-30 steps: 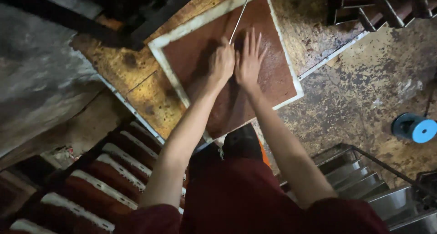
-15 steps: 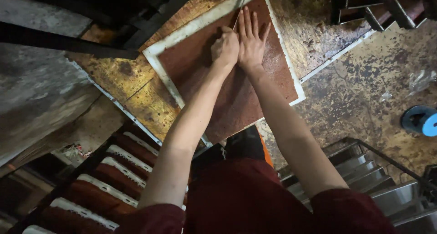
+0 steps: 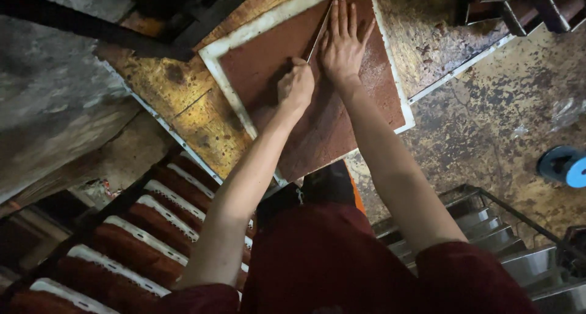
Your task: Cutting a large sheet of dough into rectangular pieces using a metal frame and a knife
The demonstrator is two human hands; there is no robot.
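your left hand [image 3: 296,88] is curled into a closed fist on the handle end of a thin blade [image 3: 318,32], and that blade runs up across the reddish-brown slab [image 3: 317,131] toward the tray's far edge. your right hand [image 3: 343,42] lies flat just beside it, fingers spread wide, palm pressing the slab and gripping nothing. the slab fills a white-rimmed tray [image 3: 227,85] that sits at the far side of the worn yellow counter [image 3: 183,106], one corner pointing back toward you.

by the look of it, that slab is soft and dense, a little tacky, something that gives under a palm and would tear or sag if lifted by one edge. the stiff white rim looks like the safe place to take hold, both long sides at once. the blade looks slim and springy, so the handle end is the only sensible spot to hold it.

around you: a rack of filled trays [image 3: 122,241] low on the left, all the same brown with white edges, metal racking [image 3: 519,253] low right, a blue spool [image 3: 564,166] on the stained, mottled floor [image 3: 488,119], and dark frames [image 3: 506,6] at the far right. dim, cramped, rough surfaces everywhere.
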